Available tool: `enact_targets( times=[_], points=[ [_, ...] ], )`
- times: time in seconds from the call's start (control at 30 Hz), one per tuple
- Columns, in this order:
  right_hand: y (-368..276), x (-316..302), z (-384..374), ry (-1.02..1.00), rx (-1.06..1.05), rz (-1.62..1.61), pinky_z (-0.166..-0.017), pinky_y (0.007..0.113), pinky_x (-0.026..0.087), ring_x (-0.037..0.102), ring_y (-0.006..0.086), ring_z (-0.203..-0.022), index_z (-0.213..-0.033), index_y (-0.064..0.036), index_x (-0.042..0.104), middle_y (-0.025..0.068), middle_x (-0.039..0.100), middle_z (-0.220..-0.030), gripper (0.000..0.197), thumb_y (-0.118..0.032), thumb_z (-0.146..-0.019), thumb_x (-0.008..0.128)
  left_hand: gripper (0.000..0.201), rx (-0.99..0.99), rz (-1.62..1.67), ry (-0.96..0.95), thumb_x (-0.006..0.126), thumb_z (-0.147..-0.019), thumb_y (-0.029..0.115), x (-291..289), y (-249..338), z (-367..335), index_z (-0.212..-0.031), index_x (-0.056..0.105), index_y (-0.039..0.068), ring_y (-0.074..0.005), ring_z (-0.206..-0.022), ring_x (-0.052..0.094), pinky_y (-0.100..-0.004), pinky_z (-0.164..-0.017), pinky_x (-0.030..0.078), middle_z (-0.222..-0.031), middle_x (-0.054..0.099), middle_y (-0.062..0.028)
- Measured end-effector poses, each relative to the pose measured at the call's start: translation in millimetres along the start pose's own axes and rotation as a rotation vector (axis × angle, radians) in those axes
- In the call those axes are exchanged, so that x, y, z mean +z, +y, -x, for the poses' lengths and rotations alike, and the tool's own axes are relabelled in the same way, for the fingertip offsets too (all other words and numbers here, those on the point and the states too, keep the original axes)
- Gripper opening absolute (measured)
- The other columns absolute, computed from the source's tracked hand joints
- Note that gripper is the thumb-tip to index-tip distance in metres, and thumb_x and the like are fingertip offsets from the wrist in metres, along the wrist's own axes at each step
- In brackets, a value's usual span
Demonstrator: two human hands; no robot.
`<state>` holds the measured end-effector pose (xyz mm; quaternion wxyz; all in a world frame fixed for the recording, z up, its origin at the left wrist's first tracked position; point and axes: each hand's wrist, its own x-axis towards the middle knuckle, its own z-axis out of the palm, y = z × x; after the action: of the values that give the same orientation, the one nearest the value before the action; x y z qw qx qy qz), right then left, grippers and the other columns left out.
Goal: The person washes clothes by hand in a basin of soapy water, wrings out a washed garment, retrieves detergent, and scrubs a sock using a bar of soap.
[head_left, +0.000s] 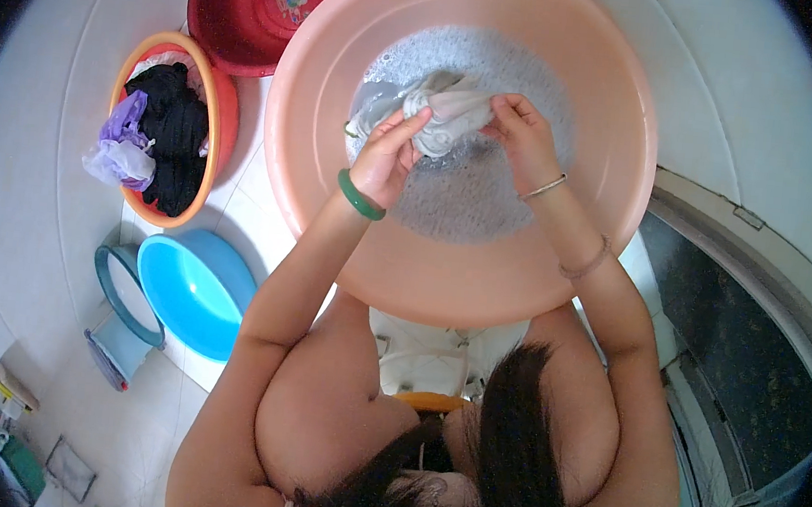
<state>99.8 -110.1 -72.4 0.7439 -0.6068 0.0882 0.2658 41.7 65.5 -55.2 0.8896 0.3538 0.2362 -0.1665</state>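
A wet white cloth garment (442,120) is bunched up between my two hands, above sudsy water (469,196) in a large peach-coloured basin (315,81). My left hand (390,156), with a green bangle at the wrist, grips the bunched cloth, thumb on top. My right hand (524,138), wearing a thin light bangle, pinches the garment's right end between thumb and fingers. Part of the cloth trails to the left, down into the suds. Its exact kind I cannot make out.
A red basin with a flower print (243,17) stands behind on the left. Left of the peach basin are an orange-rimmed tub (212,130) of dark and purple clothes and a blue basin (195,288). A dark panel with a curved pale frame (728,330) lies right.
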Motion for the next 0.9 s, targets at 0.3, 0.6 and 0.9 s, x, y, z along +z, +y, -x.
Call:
enact_targets(
  times=[0.3,0.6,0.9],
  points=[
    [1.4,-13.8,-22.4,0.129,0.244,-0.535,-0.073,0.028,0.045,0.055,0.0137,-0.082,-0.094,-0.0094,0.052,0.0048,0.057,-0.091,0.016,-0.023,-0.091,0.044,0.020,0.297,0.069,0.422,0.060,-0.083,0.020,-8.7,3.4,-7.0,-0.095,0.057,0.004,-0.0131,-0.084,0.058,-0.0249,-0.075,0.045,-0.093,0.061,-0.0052],
    [20.5,-33.2,-71.5,0.467,0.020,0.431,-0.070,0.036,0.045,0.056,0.0242,-0.079,-0.087,-0.0020,0.054,0.0123,0.058,-0.084,0.025,-0.026,-0.086,0.048,0.028,0.170,-0.254,0.722,0.064,-0.078,0.021,-54.6,-0.6,3.6,-0.095,0.055,0.001,-0.0136,-0.082,0.056,-0.0270,-0.068,0.045,-0.090,0.059,-0.0061],
    [57.9,25.5,-60.0,-0.249,-0.595,1.655,-0.092,0.042,0.036,0.042,0.0265,-0.113,-0.113,-0.0157,0.054,0.0094,0.049,-0.118,0.038,-0.027,-0.077,0.058,0.049,0.062,-2.032,0.362,0.067,-0.070,0.030,-30.4,20.0,10.1,-0.111,0.049,0.009,-0.0290,-0.098,0.051,-0.0380,-0.081,0.044,-0.102,0.054,-0.0136]
  ],
)
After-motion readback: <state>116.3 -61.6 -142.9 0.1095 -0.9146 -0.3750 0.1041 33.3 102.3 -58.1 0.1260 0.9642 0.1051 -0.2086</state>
